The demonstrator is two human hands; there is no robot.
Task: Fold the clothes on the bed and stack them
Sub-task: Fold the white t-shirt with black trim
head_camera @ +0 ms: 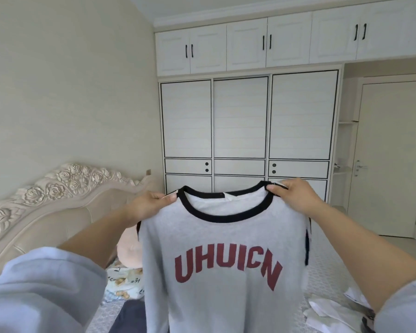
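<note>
Head view gives me one wide look down the room, and both hands are up in front of me. My left hand [147,205] pinches the grey T-shirt [222,267] at its left shoulder, thumb and fingers closed on the cloth just beside the black collar [222,216]. My right hand [296,197] does the same at the other shoulder, its fingers curled over the fabric next to the collar's far end. Between the two grips the shirt hangs spread out and held in the air, its front toward me, with dark red lettering [228,267] across the chest reading UHUICN. Its lower part runs out of the bottom of the picture, so I cannot see the hem. Light blue sleeves [43,292] are pushed up on both my forearms.

Below the shirt lies the bed [327,267], covered in a pale patterned spread. On it, to the left, I see a pink garment [129,251], a printed cloth [124,282] with small figures, and something dark blue [127,318] at the bottom edge. To the right sits a white crumpled piece [332,311]. The carved cream headboard [58,200] stands on the left, a white wardrobe [247,121] fills the far wall, and a door [392,159] is at the right.
</note>
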